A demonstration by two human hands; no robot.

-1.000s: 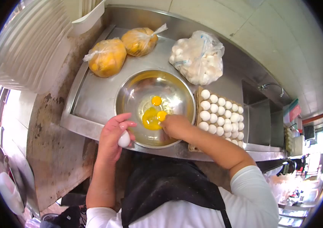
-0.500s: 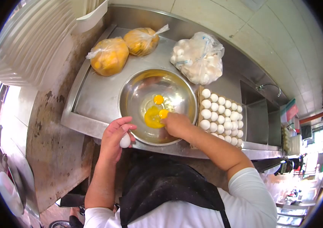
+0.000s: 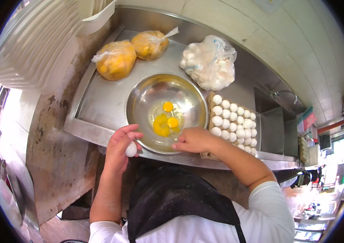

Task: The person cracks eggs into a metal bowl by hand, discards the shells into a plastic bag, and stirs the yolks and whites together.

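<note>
A whole white egg [image 3: 131,150] rests in the curled lower fingers of my left hand [image 3: 118,148], just outside the near left rim of a large steel bowl [image 3: 143,93]. My right hand [image 3: 199,140] is closed over the bowl's near right side. A sliver of white eggshell shows at its fingertips, and the rest is hidden by the fingers. Down in the bowl lie clear egg white, two round yolks, one the upper yolk [image 3: 167,106] and one the lower yolk [image 3: 172,122], and a broken, spread yolk [image 3: 161,125].
Right of the bowl, a cardboard tray [image 3: 211,106] carries rows of white eggs. Behind stand a clear bag of white eggs or shells [image 3: 210,62] and two tied bags of yellow food, one the left bag [image 3: 117,60]. A sink basin [image 3: 271,123] lies farther right; stacked white trays [image 3: 38,44] stand left.
My right hand has drawn back toward the bowl's near right rim, away from the lower yolk, which now lies free in the bowl. My left hand still holds its egg.
</note>
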